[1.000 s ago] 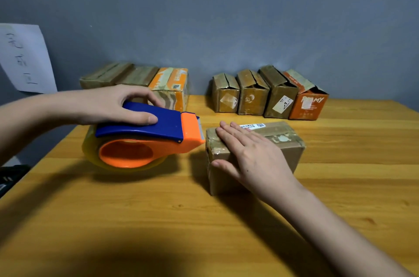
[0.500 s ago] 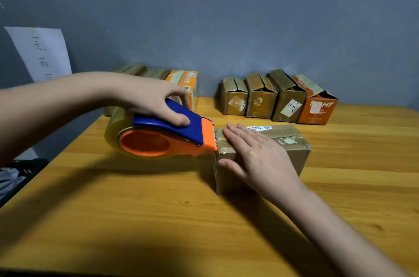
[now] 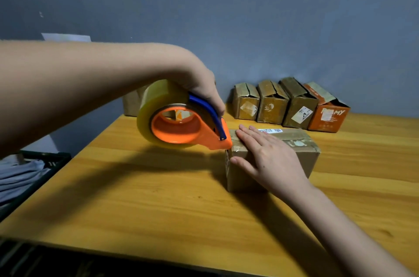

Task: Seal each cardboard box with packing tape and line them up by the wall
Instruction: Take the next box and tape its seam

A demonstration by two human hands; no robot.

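1. Taping, head view: the left hand [image 3: 204, 88] grips the tape dispenser [image 3: 181, 125], its orange nose touching the left top edge of the cardboard box [image 3: 272, 152] at frame centre; the right hand [image 3: 269, 159] lies flat, fingers spread, on the lid.
2. Risk: the light box may slide on the smooth wooden table [image 3: 158, 197], skewing the tape.
3. Materials: glossy clear tape roll, hard plastic frame, matte creased cardboard; the row of boxes [image 3: 290, 104] stands against the wall, upper right.

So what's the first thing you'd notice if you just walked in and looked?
The bright orange tape dispenser, gripped by the left hand, its nose touching the brown box mid-table. The right hand lies flat on that box. Four small boxes stand in a row by the blue-grey wall.
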